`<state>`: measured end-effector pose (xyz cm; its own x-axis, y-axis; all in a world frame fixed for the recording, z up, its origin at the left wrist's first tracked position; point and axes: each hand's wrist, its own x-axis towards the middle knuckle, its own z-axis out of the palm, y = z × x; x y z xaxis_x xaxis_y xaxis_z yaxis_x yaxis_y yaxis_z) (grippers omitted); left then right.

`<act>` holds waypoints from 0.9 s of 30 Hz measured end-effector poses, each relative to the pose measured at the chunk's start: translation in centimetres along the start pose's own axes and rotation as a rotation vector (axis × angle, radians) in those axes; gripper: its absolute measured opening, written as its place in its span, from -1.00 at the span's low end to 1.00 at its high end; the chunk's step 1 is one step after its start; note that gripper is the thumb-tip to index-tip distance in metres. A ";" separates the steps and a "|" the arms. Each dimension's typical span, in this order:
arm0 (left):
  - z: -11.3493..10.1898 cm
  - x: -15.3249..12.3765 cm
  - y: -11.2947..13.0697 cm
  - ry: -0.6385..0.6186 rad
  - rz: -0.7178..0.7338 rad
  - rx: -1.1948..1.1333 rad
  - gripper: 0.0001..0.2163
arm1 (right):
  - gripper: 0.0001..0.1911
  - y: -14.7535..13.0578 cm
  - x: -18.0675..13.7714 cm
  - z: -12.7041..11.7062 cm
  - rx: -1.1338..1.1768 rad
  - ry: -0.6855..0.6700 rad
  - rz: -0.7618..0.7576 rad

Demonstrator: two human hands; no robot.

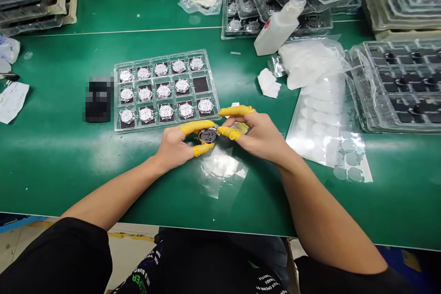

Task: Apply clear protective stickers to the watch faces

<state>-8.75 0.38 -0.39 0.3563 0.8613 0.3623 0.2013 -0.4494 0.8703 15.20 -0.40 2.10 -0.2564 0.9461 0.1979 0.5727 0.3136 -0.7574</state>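
Observation:
My left hand pinches a round watch case between thumb and forefinger, its marked metal back facing up. Yellow finger cots cover the fingertips of both hands. Close by on the right is my right hand, its thumb tip at the case's edge and its forefinger stretched out above, apart from the thumb. Some white material shows behind these fingers; whether they touch it I cannot tell. Beyond my hands lies a clear plastic tray of similar watch cases, with one compartment in the middle row bare. Under the hands lies a clear plastic film.
A white squeeze bottle leans at the back right, near a bag of white material. A sheet of round stickers lies before stacked trays. A dark, blurred object sits left of the watch tray; more trays stand far left.

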 end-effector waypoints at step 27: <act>0.2 -0.1 0.0 -0.140 -0.040 -0.152 -0.54 | -0.83 -1.8 0.0 3.1 -0.006 0.450 -0.082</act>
<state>-8.57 0.25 -0.48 0.4762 0.8317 0.2855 0.0820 -0.3653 0.9273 11.71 -1.19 1.56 0.0620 0.8585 0.5091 0.5692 0.3886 -0.7246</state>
